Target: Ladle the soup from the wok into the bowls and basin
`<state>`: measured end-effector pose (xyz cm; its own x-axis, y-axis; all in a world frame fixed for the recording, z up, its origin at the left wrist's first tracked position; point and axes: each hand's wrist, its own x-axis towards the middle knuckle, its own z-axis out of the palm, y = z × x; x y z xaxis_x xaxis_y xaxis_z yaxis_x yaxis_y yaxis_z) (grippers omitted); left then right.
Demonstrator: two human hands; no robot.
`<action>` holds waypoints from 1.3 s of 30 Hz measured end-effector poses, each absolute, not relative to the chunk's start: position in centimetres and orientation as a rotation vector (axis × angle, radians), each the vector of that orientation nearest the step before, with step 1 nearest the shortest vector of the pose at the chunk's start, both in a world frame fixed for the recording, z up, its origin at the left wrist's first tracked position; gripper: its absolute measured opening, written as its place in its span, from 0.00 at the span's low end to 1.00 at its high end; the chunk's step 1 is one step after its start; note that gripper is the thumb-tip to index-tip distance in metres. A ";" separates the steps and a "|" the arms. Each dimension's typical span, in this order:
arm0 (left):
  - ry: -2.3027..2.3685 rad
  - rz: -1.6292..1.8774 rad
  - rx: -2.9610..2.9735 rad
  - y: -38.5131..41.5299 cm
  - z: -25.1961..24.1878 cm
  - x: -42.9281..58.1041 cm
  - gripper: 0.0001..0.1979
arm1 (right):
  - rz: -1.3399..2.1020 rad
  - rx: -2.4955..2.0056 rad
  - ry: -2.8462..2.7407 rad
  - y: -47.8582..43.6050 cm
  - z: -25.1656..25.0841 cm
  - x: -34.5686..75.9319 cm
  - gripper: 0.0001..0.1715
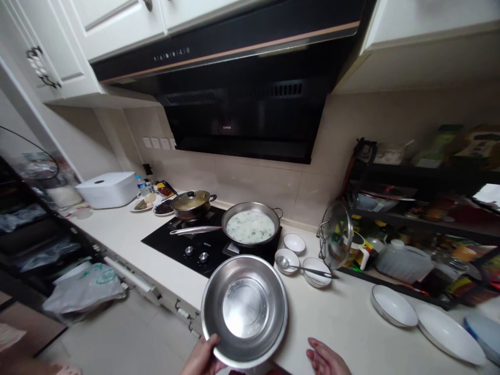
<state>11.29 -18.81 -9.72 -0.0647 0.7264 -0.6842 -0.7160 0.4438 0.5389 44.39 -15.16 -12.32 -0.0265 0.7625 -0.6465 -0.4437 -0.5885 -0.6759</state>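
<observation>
My left hand [203, 357] grips the near-left rim of a stainless steel basin [245, 307], thumb over the edge. The basin has nothing in it and tilts toward me at the counter's front edge. To its right, my right hand [327, 359] is held over the counter, fingers loosely bent and slightly apart, touching nothing. Beyond the basin, a long-handled pan [197, 229] sits on the black gas stove [175, 249], with white soup [250, 226] flecked with green inside. Beside the stove stand small white bowls [295, 242], and a ladle [299, 267] lies across two of them.
A lidded pot [191, 205] occupies the left burner, near plates of food [145, 202]. A glass lid [335, 235] leans against the dark shelf rack [414, 208] on the right. White dishes [394, 306] line the right counter. A range hood [242, 104] hangs above.
</observation>
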 end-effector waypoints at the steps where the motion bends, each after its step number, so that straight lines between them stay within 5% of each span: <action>1: 1.130 1.181 0.009 -18.8 -9.7 11.3 0.34 | 1.737 -1.370 -0.368 -15.1 -12.3 44.5 0.28; 20: 1.080 1.216 0.026 -18.3 -8.7 12.1 0.27 | 1.367 -1.194 -0.476 -5.1 -6.7 46.6 0.43; 28: 1.064 1.235 0.029 -18.0 -8.3 12.6 0.25 | 1.376 -1.111 -0.520 -2.9 -6.9 46.7 0.31; 39: 1.021 1.239 -0.038 -17.6 -8.6 12.6 0.22 | 1.124 -1.262 -0.741 -1.0 -5.4 45.7 0.29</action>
<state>12.62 -17.61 -8.59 -0.0340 0.7555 -0.6543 -0.7866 0.3837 0.4839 45.72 -0.97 -5.43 0.3234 0.9354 -0.1428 -0.2367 -0.0661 -0.9693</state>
